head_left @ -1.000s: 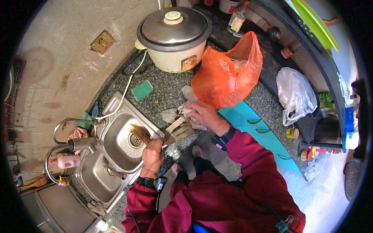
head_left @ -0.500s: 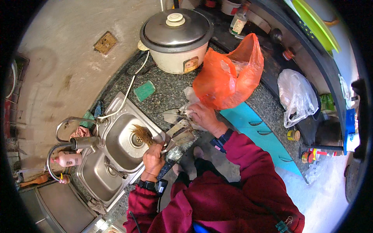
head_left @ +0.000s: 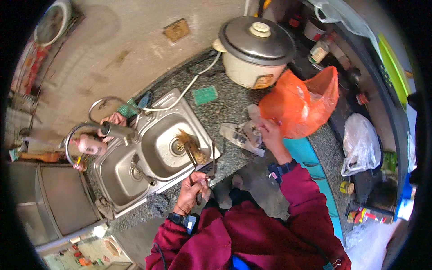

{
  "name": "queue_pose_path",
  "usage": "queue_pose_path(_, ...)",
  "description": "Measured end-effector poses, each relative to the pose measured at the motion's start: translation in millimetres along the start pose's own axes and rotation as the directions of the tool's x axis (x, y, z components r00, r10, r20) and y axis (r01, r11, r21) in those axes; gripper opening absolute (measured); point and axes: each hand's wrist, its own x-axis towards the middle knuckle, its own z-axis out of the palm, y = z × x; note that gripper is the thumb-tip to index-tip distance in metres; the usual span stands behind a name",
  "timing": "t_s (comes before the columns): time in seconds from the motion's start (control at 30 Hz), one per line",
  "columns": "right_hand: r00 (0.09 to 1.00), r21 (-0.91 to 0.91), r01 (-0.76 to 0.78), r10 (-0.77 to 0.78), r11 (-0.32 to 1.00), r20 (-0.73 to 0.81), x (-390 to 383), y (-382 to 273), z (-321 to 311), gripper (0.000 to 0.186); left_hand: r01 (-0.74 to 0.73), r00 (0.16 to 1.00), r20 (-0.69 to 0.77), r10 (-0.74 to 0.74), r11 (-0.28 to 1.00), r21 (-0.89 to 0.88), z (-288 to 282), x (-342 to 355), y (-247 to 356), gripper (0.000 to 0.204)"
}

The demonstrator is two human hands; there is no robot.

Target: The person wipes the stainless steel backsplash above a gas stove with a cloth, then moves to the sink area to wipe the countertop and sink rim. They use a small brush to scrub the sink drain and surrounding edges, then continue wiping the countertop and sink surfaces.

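My left hand (head_left: 190, 193) is closed on a dark tool (head_left: 193, 157) with two slim arms spread apart, over the front edge of the counter by the sink; its exact kind is unclear. Beyond it, a straw-coloured bristle brush (head_left: 189, 138) lies in the right basin of the steel sink (head_left: 168, 168). My right hand (head_left: 273, 137) has its fingers bent together beside an orange plastic bag (head_left: 292, 101). Anything between those fingertips is too blurred to make out. Crumpled whitish sheets (head_left: 240, 136) with dark marks lie on the counter next to that hand.
A large rice cooker (head_left: 245, 69) stands at the back, its white cord running toward the tap (head_left: 119, 132). A green scouring pad (head_left: 205, 95) lies on the speckled counter. At the right are a clear plastic bag (head_left: 361, 144) and a small yellow-lidded jar (head_left: 346, 187).
The whole view has turned and shifted. My left hand has drawn back from the sheets toward my body, and the tool's spread arms now show. My right hand stays near the orange bag.
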Motion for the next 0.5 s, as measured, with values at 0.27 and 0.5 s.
queue_pose_path(0.27, 0.895, 0.378, -0.299, 0.12, 0.876, 0.431, -31.8, -91.8, 9.9, 0.039, -0.006, 0.997, 0.071, 0.029, 0.954, -0.298, -18.0, -15.1, -2.2, 0.019)
queue_pose_path(0.5, 0.758, 0.411, -0.445, 0.091, 0.796, 0.645, -103.9, -195.5, 95.4, 0.093, -0.132, 0.991, 0.017, 0.131, 0.984, 0.121, -28.5, -14.9, 2.8, 0.045)
